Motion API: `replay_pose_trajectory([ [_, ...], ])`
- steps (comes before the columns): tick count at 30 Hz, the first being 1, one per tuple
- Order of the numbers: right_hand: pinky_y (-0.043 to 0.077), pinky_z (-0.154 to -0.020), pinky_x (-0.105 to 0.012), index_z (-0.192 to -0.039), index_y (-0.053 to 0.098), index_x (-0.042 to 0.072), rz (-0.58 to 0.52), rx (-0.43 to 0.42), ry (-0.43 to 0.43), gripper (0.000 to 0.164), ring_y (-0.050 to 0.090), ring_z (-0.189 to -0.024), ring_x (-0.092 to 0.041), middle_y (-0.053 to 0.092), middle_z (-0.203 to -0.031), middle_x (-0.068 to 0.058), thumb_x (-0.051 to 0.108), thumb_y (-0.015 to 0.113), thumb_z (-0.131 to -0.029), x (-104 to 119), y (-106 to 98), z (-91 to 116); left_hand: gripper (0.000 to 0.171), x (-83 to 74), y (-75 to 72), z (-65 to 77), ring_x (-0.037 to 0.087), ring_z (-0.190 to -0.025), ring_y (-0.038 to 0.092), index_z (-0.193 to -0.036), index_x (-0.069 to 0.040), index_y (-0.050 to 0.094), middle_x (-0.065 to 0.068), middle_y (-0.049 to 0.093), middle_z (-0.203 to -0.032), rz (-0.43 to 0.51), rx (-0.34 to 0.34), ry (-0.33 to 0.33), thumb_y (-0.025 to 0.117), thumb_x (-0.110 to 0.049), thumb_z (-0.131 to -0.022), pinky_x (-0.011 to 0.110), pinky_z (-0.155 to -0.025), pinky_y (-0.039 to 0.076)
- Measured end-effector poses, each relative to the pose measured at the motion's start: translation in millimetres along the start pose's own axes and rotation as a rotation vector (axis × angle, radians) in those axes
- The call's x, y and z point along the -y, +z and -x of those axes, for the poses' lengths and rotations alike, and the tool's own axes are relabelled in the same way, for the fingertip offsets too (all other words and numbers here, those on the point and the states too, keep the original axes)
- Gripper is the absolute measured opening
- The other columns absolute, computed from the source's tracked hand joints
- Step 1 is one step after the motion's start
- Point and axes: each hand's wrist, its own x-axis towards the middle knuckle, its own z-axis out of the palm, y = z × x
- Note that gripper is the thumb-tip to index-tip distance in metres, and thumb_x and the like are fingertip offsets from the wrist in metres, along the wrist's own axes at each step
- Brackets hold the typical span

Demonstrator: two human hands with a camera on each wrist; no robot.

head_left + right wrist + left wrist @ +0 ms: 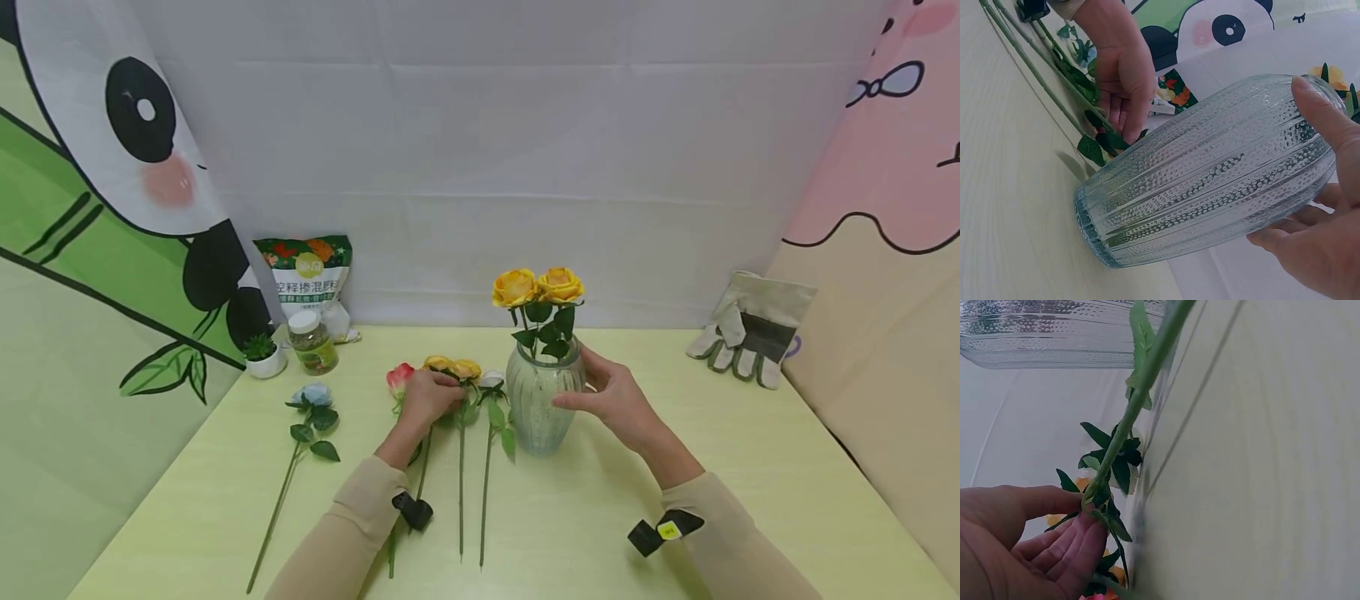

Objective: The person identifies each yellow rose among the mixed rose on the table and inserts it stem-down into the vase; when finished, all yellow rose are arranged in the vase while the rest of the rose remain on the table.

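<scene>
Left hand (431, 398) pinching a yellow rose (1130, 415) by its stem, white rose (492, 380) just right of that hand, right hand (621, 402) curled round the glass vase (542, 412)

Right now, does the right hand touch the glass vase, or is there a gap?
Touching. The right wrist view shows the right hand holding the glass vase, thumb laid on one side, fingers against the other.

A glass vase (543, 408) holding two roses (516, 288) stands between loose roses (467, 369), left, and work gloves (753, 329), right; a jar (313, 343) sits before a fertilizer bag (307, 273), rear left.
</scene>
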Motion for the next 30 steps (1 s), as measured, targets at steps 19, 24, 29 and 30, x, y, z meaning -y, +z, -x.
replay_pose_trajectory([
  [19,0.039,-0.11,-0.051,-0.158,0.031,0.018,-0.008,-0.002,0.0,0.091,0.037,-0.143,-0.03,0.038,-0.157,-0.002,0.016,0.084,-0.083,1.2,-0.1,0.1,0.041,-28.0,-29.0,0.1,0.015,-0.072,0.072,-0.126,0.015,0.059,0.016,0.074,-0.088,0.338,0.111,-0.106,0.071,-0.001,-0.09,0.042,-0.083,0.06],
  [24,0.041,-0.108,-0.048,-0.158,0.032,0.019,-0.009,-0.001,-0.004,0.091,0.04,-0.141,-0.028,0.04,-0.156,-0.002,0.015,0.084,-0.083,1.3,0.1,0.1,0.042,-28.7,-35.8,-0.9,0.014,-0.072,0.071,-0.129,0.017,0.055,0.012,0.073,-0.085,0.447,0.148,-0.125,0.067,0.001,-0.092,0.039,-0.084,0.06],
  [29,0.042,-0.108,-0.045,-0.158,0.031,0.019,-0.009,0.003,-0.006,0.091,0.04,-0.14,-0.027,0.041,-0.156,-0.002,0.015,0.084,-0.083,0.8,0.1,0.3,0.034,-29.5,-41.2,-0.9,0.014,-0.074,0.069,-0.125,0.014,0.058,0.008,0.071,-0.084,0.556,0.185,-0.162,0.064,-0.001,-0.095,0.031,-0.078,0.061],
  [30,0.042,-0.108,-0.045,-0.158,0.031,0.019,-0.008,0.004,-0.006,0.091,0.04,-0.141,-0.027,0.04,-0.156,-0.002,0.016,0.083,-0.084,0.6,0.1,0.4,0.029,-30.1,-42.2,-0.7,0.014,-0.075,0.069,-0.121,0.012,0.06,0.008,0.071,-0.085,0.579,0.193,-0.167,0.063,-0.001,-0.095,0.03,-0.077,0.061],
])
